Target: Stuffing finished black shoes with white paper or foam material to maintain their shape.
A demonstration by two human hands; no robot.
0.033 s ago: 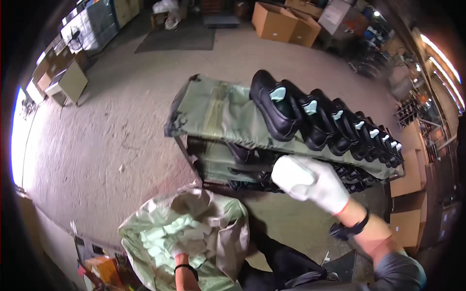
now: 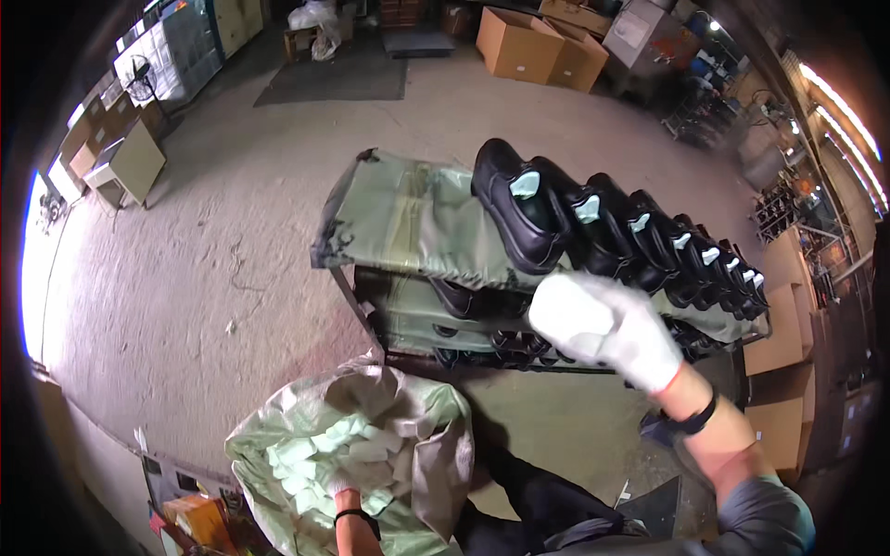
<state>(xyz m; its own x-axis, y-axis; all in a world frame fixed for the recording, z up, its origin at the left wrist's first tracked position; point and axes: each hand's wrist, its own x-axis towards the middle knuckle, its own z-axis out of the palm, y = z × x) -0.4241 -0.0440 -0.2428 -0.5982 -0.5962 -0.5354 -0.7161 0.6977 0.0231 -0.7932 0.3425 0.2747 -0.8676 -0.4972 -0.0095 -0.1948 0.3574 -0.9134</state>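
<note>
My right hand (image 2: pixel 640 338), in a white glove, is closed around a pale, rounded pad-like piece (image 2: pixel 573 315). It is over the near edge of a rack (image 2: pixel 389 208) covered in green sheeting. Black shoes (image 2: pixel 519 218) stand in a row on the top, with pale pieces showing in their openings. My left hand (image 2: pixel 343 484), also gloved, reaches into a large woven sack (image 2: pixel 436 417) at the lower left. Many pale, flat pieces (image 2: pixel 320 449) fill the sack around it. The left fingers are hidden among those pieces.
More black shoes (image 2: pixel 464 298) sit on the rack's lower shelves. Cardboard boxes stand at the back (image 2: pixel 519 46) and at the right (image 2: pixel 779 408). A dark mat (image 2: pixel 334 82) lies on the far floor. At the left are a cabinet-like box (image 2: pixel 130 162) and a fan (image 2: pixel 141 79).
My right hand has moved slightly up and to the right with the pale piece, closer to the shoes. The left hand stays in the sack.
</note>
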